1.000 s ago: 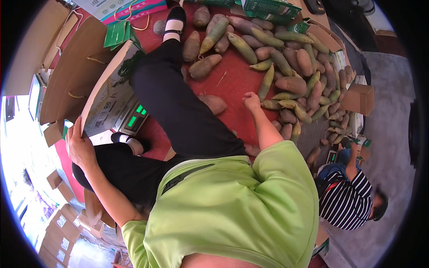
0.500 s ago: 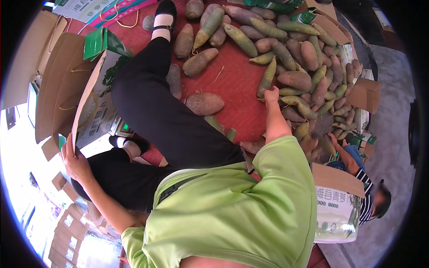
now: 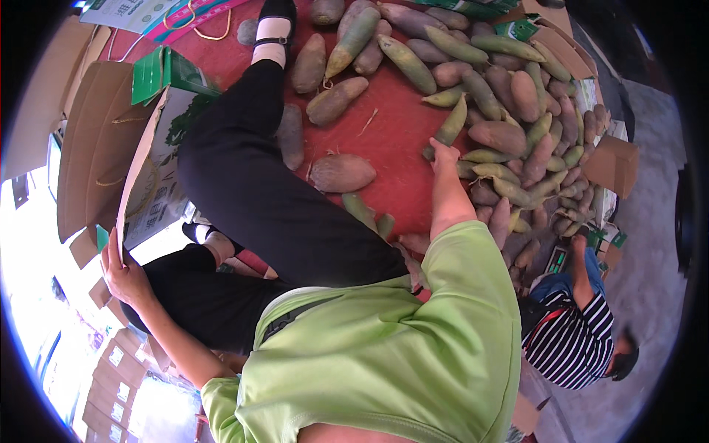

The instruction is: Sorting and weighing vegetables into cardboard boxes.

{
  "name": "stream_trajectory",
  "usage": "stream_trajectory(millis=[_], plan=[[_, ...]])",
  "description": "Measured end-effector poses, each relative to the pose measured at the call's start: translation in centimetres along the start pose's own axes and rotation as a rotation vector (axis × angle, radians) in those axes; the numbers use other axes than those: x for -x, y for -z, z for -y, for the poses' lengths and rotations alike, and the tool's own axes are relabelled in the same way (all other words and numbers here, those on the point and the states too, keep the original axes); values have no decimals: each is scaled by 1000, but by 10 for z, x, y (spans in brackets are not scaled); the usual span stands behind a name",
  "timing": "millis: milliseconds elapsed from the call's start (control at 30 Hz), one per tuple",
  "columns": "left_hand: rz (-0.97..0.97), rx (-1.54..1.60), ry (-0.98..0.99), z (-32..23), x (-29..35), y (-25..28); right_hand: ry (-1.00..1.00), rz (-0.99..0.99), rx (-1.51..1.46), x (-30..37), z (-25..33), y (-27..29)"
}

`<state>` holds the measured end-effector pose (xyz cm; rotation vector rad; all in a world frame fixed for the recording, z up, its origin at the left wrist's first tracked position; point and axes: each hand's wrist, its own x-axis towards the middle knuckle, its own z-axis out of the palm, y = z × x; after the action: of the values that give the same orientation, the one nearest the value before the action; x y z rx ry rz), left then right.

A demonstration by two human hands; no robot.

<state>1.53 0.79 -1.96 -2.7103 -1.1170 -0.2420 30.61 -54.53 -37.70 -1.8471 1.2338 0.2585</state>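
Note:
My right hand (image 3: 445,153) is closed around the lower end of a slim green radish (image 3: 453,122), which slants up and to the right over the red floor covering. A large pile of green and brownish, soil-dusted radishes (image 3: 496,137) lies right beside it. At the far left, my left hand (image 3: 127,279) grips the edge of an open cardboard box (image 3: 151,170) with a white printed side and a green flap. My leg partly hides this box, so its contents are mostly out of sight.
Several loose radishes (image 3: 343,173) lie between my leg and the pile. At right, a co-worker in a striped shirt (image 3: 569,336) sits by a scale with a green display (image 3: 557,259). Brown cartons (image 3: 111,384) stand at lower left. A brown box flap (image 3: 613,166) borders the pile.
The radish in my right hand has tipped further to the right. A white printed box beside the co-worker has gone from where it stood, exposing the striped shirt. My left hand stays on its box.

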Motion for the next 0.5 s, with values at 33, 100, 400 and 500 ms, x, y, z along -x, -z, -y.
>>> stream_trajectory(millis=[33, 100, 400, 500], plan=[[-2, -17, 13, 2, 1, 2, -21, -49, -118, 8, 0, -7], [-29, -49, 0, 2, 5, 6, -61, -21, -84, 21, 4, -17], [-25, 1, -17, -6, 0, 7, -276, 210, -80, 32, 8, -33], [-48, 13, -8, -9, 0, 13, -278, 277, -141, 62, 7, -38]])
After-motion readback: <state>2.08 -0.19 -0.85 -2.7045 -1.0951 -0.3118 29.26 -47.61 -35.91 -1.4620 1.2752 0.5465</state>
